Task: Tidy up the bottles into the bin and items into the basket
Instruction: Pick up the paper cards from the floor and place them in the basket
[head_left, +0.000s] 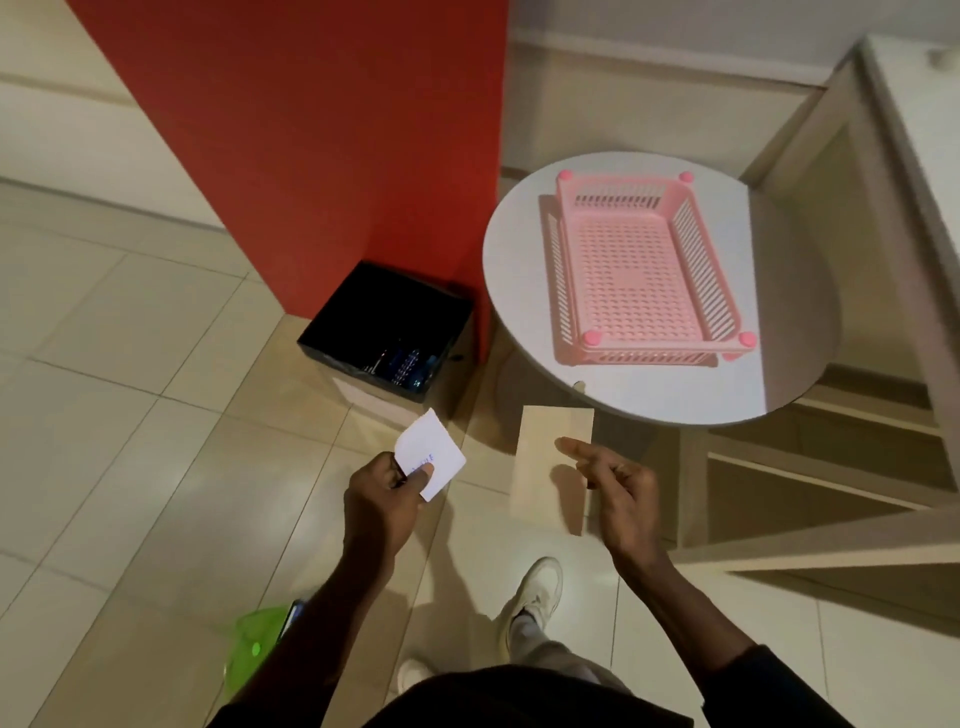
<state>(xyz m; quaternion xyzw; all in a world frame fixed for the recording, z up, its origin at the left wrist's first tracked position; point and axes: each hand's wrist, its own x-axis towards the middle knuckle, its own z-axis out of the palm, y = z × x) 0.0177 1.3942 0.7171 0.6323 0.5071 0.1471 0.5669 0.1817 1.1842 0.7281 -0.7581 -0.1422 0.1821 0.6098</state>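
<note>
Above the tiled floor, your left hand (387, 499) pinches a white paper slip (431, 460) between thumb and fingers, blue writing facing up, probably so you can read it. Your right hand (618, 483) holds nothing: the index finger points forward and the other fingers curl loosely. The black bin (374, 306) stands on the floor against the red pillar (311, 156), bottles (408, 364) showing inside. The pink basket (701, 260) sits on the round white table (519, 260), low-walled and open-topped, with nothing visible in it. A slip counts as an item, so the basket looks like its destination. A green object (257, 634) lies by your left elbow.
</note>
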